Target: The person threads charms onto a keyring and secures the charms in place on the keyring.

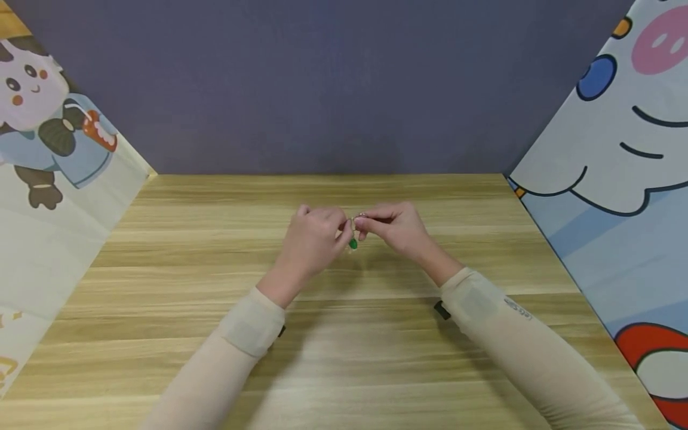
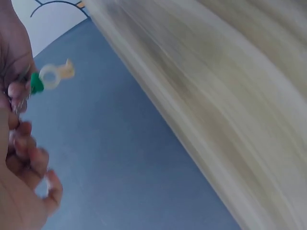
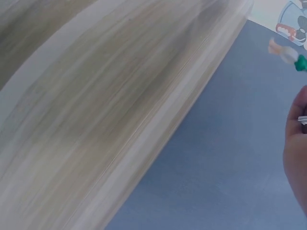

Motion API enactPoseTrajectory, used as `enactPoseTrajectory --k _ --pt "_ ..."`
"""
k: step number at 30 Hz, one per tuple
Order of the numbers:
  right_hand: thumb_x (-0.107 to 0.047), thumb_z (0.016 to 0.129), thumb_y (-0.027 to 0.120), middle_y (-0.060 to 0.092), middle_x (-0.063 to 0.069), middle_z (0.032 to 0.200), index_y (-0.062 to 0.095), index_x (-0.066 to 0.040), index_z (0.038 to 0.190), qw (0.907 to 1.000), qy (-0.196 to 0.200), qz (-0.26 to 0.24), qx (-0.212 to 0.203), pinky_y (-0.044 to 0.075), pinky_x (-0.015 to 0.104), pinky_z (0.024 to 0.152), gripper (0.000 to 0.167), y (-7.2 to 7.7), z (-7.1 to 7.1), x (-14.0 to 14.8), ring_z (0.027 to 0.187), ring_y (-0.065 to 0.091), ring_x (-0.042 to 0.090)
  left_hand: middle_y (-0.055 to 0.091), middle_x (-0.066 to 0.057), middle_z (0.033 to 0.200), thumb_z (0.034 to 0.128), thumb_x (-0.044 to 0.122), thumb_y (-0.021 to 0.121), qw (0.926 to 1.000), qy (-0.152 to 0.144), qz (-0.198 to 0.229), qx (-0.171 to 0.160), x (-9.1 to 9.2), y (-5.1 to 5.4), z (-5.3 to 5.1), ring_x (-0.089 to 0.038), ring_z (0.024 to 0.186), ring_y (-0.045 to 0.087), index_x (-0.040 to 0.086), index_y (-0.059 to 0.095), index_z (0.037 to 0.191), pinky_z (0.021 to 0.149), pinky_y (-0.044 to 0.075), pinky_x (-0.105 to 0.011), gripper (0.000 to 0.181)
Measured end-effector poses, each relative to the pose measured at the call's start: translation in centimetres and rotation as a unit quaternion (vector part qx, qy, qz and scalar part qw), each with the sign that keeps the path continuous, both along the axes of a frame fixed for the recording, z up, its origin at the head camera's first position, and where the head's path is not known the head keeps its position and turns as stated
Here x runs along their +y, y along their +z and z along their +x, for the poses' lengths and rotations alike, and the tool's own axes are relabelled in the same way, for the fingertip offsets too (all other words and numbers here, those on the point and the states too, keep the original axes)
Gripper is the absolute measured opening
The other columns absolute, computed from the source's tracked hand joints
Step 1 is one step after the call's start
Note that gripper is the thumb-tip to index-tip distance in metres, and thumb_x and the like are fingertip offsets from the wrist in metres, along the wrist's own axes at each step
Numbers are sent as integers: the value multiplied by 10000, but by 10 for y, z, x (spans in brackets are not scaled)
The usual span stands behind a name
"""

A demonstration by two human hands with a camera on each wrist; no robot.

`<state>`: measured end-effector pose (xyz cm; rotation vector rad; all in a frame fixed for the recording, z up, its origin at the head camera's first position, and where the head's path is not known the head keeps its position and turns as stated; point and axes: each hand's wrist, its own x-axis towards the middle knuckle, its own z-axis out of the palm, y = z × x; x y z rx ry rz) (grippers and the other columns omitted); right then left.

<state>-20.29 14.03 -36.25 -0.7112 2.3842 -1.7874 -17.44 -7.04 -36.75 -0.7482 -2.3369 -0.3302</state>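
Note:
Both hands meet above the middle of the wooden table, holding a small keychain between them. From the fingers hangs its charm, with a green bead [image 1: 353,243], a pale translucent ring [image 2: 49,76] and a peach-coloured end piece [image 2: 66,70]. My left hand [image 1: 316,239] pinches the keychain near the top of the charm. Opposite it, my right hand [image 1: 402,230] pinches a thin metal part [image 1: 362,215] between thumb and forefinger. In the right wrist view a silver piece [image 3: 302,120] shows by the fingers. Fingers hide most of the metal part, so its exact form cannot be told.
The wood-grain table [image 1: 344,358] spreads beneath both forearms. A plain blue-grey panel [image 1: 333,89] stands along its far edge. Cartoon-printed walls flank it, one at left [image 1: 32,239] and one at right [image 1: 618,251].

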Motion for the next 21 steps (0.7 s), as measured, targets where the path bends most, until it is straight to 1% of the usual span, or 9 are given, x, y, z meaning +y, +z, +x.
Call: enactPoseTrajectory --k 2,4,6,10,13,16,18,21 --pt "-170 1019 737 800 165 888 850 -69 1070 9997 76 217 -18 440 245 576 160 -1 0 1 723 695 173 773 10 770 1033 194 639 9991 -46 -392 143 -3 0 -1 -147 632 686 132 758 831 718 518 -405 243" --pt "-185 1029 725 794 144 876 852 -80 1053 9991 188 366 -39 362 265 547 166 -1 0 3 684 631 161 785 9 787 1031 201 640 9971 -87 -705 291 -5 0 -2 -155 649 703 132 778 848 732 515 -398 239" --pt "-197 1033 721 790 128 865 852 -85 1027 9985 296 459 -66 374 264 556 172 -2 -1 3 684 608 163 804 6 831 1031 211 639 9944 -98 -955 433 -7 0 -2 -168 700 734 132 793 881 748 511 -391 229" --pt "-192 1031 722 787 134 863 845 -50 1010 9974 419 561 -188 471 254 591 188 -1 -2 3 755 695 227 819 5 909 1029 217 652 9886 -212 -1321 694 -10 0 -3 -173 783 766 137 795 946 782 514 -389 184" --pt "-169 1024 728 791 173 893 845 -38 1036 9965 417 634 -351 539 254 626 176 1 -2 2 798 742 242 811 6 929 1030 233 672 9800 -316 -1737 917 -12 1 -4 -174 794 762 142 783 983 802 526 -395 151" --pt "-155 1019 730 797 165 903 844 -44 1065 9953 402 743 -468 576 268 661 166 3 -1 3 797 752 210 783 14 895 1038 252 678 9714 -407 -2133 959 -12 4 -4 -175 764 729 144 760 990 814 520 -395 144" --pt "-157 1018 731 803 137 899 844 -51 1080 9946 407 808 -506 595 278 690 167 3 -1 4 805 759 211 758 20 849 1042 249 674 9687 -440 -2242 968 -13 5 -4 -177 738 710 145 748 967 817 517 -396 149" --pt "-164 1018 731 805 141 897 844 -58 1087 9944 417 859 -461 591 279 688 169 4 -1 5 808 762 219 738 22 811 1046 233 663 9689 -489 -2227 966 -11 6 -4 -178 728 705 146 739 940 817 513 -401 157"
